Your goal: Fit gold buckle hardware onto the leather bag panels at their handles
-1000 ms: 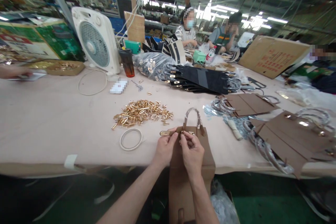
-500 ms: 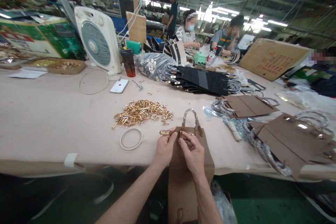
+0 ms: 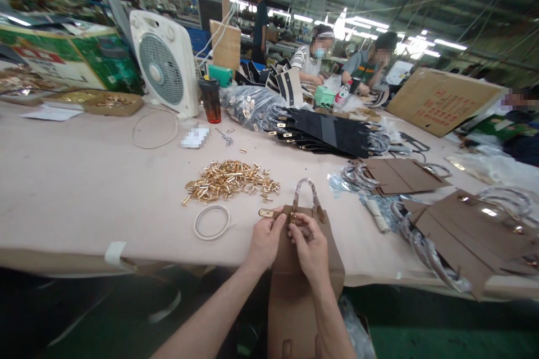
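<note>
A brown handbag piece (image 3: 295, 291) lies over the table's front edge and hangs down, its wrapped handle (image 3: 307, 182) standing up at the top. My left hand (image 3: 266, 238) is closed on its upper left part, thumb pressed down. From those fingers a brown strap sticks out to the left, tipped with a gold metal plate (image 3: 266, 213). My right hand (image 3: 310, 242) pinches a small gold metal fitting (image 3: 293, 217) against the bag, close to the left thumb. How the fitting sits in the leather is hidden by the fingers.
A heap of gold fittings (image 3: 231, 179) and a tape roll (image 3: 211, 222) lie left of the bag. Brown bag pieces (image 3: 471, 230) are stacked at right, black ones (image 3: 328, 129) behind. A fan (image 3: 164, 64) and a dark tumbler (image 3: 210, 101) stand at back left. Co-workers sit beyond.
The view has shifted slightly. My right fingers have curled a little more around the fitting, while my left hand keeps its hold. A standing person in the background has moved left.
</note>
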Motion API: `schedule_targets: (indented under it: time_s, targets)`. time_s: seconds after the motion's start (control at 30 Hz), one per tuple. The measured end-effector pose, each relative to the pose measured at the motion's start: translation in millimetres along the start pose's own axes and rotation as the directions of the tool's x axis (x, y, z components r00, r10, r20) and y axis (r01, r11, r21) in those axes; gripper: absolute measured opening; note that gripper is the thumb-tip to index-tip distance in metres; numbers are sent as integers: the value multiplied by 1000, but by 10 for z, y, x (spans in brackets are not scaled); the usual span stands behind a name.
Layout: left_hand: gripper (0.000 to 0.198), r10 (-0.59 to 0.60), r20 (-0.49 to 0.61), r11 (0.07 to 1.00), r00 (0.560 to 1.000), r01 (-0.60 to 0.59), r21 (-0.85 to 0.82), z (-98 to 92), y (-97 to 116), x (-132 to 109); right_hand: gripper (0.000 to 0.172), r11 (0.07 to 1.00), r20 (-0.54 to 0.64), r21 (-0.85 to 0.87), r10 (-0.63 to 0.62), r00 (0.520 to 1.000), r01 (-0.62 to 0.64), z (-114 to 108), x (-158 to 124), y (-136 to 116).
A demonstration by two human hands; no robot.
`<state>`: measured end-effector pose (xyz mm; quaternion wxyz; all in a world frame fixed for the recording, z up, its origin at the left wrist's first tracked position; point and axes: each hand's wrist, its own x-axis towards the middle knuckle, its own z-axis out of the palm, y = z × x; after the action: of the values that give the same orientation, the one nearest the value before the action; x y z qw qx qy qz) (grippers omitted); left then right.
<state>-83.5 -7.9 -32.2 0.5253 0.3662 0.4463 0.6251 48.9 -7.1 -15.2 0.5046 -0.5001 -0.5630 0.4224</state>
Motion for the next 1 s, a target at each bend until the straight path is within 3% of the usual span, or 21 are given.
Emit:
schedule_targets:
  time_s: [0.13,0.33,0.57,0.83,1.0]
  targets:
    - [41,20,-17,996,1000,-19,89,8,4,12,27,999,36,-46,1,999,1,-19,44,-10]
    - [31,30,-53,995,998,-24,100,42,44,27,21,956,67,-245,-149,987,161,-86,120,34]
    - [39,31,-33,974,999,-23,226,38,66,29,26,977,159,-159,-118,980,143,-151,175,54]
    - [41,84,-1,945,996,-79,316,33,83,55,24,987,115,-140,-57,992,73,-134,160,75]
    - [37,90,-33,948,995,-75,308,43,56,59,23,966,109,-215,-125,986,146,-114,157,84]
